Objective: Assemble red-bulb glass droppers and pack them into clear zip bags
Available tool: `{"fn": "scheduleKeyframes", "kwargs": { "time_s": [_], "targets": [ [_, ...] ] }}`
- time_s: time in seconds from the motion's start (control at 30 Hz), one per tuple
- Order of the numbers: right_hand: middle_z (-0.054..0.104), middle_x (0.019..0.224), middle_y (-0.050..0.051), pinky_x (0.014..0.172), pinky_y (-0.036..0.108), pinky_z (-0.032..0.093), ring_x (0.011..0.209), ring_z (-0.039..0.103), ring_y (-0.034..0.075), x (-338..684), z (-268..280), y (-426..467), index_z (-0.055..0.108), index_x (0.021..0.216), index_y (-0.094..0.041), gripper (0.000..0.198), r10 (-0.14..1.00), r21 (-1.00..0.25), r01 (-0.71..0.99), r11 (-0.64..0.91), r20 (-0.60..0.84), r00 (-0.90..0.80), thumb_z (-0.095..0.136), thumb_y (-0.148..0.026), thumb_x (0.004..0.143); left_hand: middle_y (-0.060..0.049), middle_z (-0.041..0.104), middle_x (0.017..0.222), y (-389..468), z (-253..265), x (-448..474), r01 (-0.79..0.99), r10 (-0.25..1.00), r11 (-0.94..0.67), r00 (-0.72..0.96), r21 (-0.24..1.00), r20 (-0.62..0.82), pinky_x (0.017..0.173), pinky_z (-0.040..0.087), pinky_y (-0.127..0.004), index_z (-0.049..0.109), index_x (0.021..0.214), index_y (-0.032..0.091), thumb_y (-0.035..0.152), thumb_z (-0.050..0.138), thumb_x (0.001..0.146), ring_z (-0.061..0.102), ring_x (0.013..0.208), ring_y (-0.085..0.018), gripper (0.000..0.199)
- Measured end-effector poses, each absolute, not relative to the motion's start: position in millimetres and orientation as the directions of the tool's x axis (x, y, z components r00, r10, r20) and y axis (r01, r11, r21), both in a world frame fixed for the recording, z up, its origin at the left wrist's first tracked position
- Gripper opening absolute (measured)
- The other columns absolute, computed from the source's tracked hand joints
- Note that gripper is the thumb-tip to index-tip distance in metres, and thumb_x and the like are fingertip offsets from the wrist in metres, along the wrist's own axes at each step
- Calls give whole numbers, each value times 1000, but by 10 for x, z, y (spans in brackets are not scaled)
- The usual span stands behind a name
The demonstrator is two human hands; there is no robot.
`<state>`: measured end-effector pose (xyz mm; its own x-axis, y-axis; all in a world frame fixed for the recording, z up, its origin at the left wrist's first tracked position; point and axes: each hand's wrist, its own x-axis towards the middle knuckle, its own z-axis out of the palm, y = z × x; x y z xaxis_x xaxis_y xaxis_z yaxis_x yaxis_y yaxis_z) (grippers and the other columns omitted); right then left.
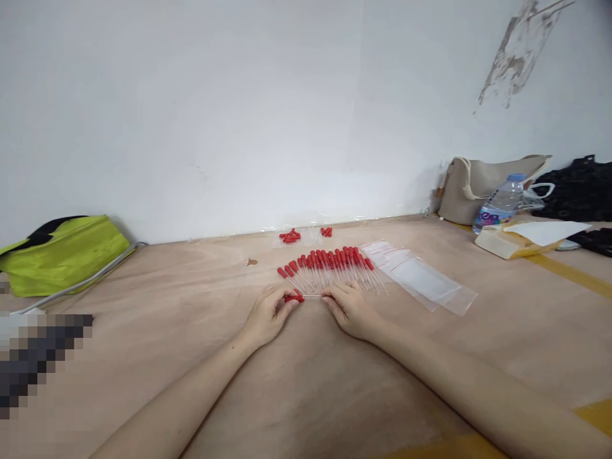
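Note:
My left hand [270, 313] is closed around red rubber bulbs [299, 296], more than one of which shows at the fingertips. A thin clear dropper tube [313, 296] runs level from these bulbs to my right hand [348, 309], whose thumb and fingers pinch its other end. Whether the tube sits inside a bulb is too small to tell. Just beyond both hands lies a fanned row of droppers with red bulbs [329, 258], bulbs pointing away from me and clear tubes towards me. Several clear zip bags [421, 277] overlap to the right of the row.
Near the wall lie loose red bulbs [289, 236] on clear plastic. A yellow-green bag [67, 255] and grey cable are at left. On the right stand a beige bag [473, 185], a water bottle [500, 205] and an open paper packet [507, 241]. Brown sheeting covers the surface.

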<state>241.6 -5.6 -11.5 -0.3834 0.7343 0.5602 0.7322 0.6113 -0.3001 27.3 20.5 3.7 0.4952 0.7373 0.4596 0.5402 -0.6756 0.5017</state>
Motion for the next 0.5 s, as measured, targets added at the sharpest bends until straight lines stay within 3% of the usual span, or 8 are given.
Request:
{"fn": "scheduleKeyframes", "kwargs": {
  "time_s": [0.37, 0.5],
  "targets": [
    [64, 89, 4, 75, 29, 28, 79, 55, 13, 2425, -97, -50, 57, 94, -19, 22, 733, -322, 707, 629, 547, -403, 36, -22, 89, -3, 63, 88, 182, -19, 300, 453, 787, -602, 475, 658, 393, 75, 45, -27, 58, 92, 18, 29, 45, 85, 58, 81, -15, 19],
    [65, 86, 3, 74, 29, 27, 76, 55, 13, 2434, -130, -33, 59, 95, -20, 23, 731, -332, 695, 638, 544, -411, 37, -23, 89, -2, 65, 91, 169, -31, 312, 450, 778, -613, 488, 649, 396, 78, 45, -28, 60, 93, 19, 29, 46, 85, 59, 84, -16, 19]
  ]
}}
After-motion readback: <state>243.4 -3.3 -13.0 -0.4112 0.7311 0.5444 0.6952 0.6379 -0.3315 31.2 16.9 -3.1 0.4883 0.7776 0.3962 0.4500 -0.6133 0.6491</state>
